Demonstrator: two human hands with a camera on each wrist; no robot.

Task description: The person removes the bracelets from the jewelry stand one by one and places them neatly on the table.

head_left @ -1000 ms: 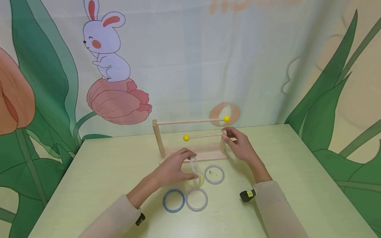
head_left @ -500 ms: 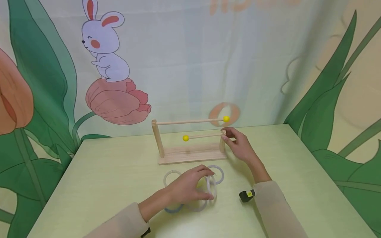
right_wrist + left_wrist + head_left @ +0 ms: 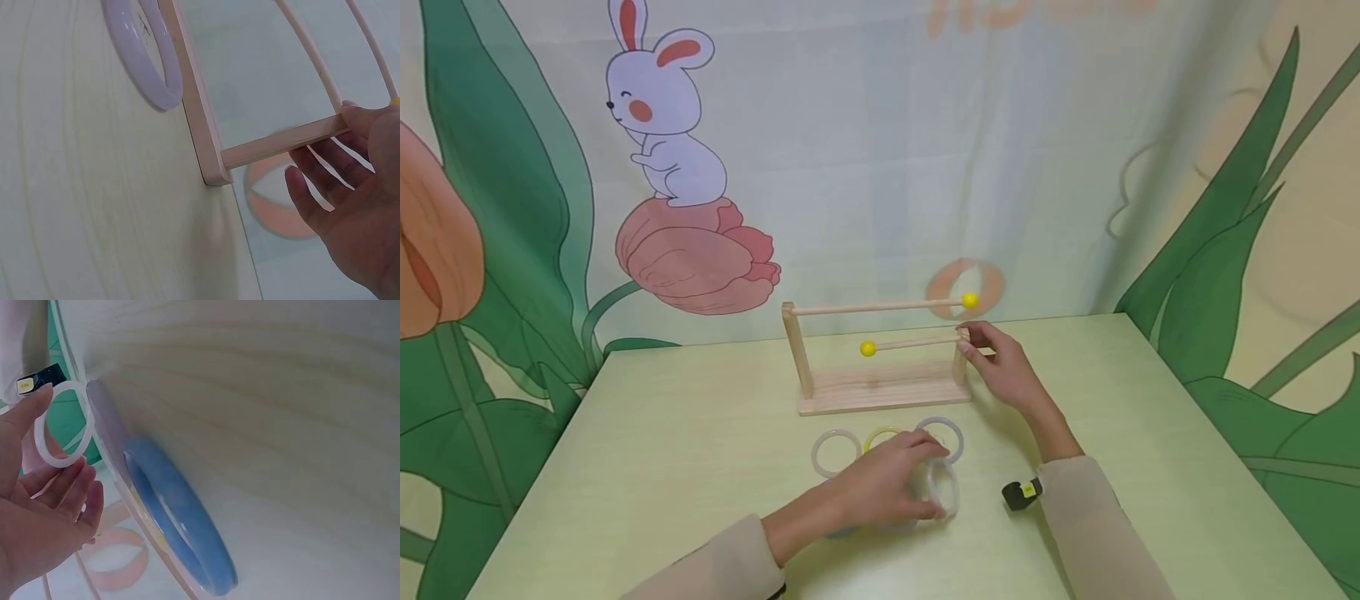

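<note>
My left hand [image 3: 887, 483] pinches a whitish ring [image 3: 59, 462] upright between thumb and fingertips, low over the table. Below that hand lie a blue ring [image 3: 194, 519] and a pale ring, both mostly hidden in the head view. Just beyond it are a clear ring [image 3: 815, 457], a partly covered yellow ring [image 3: 867, 440] and a lavender ring [image 3: 129, 56], all flat. Behind them stands a wooden rack [image 3: 880, 404] with two bare horizontal rods, each tipped by a yellow ball [image 3: 868, 348]. My right hand [image 3: 1003, 367] grips the top of the rack's shorter right post [image 3: 275, 145].
The light table [image 3: 662, 450] runs back to a printed curtain [image 3: 820, 167] with a rabbit and tulips, close behind the rack. A black wrist camera [image 3: 1021, 495] sits at the right sleeve.
My left hand has moved right and toward me with the whitish ring, away from the rack. A clear ring now shows lying at the left of the group. The right hand stays on the post.
</note>
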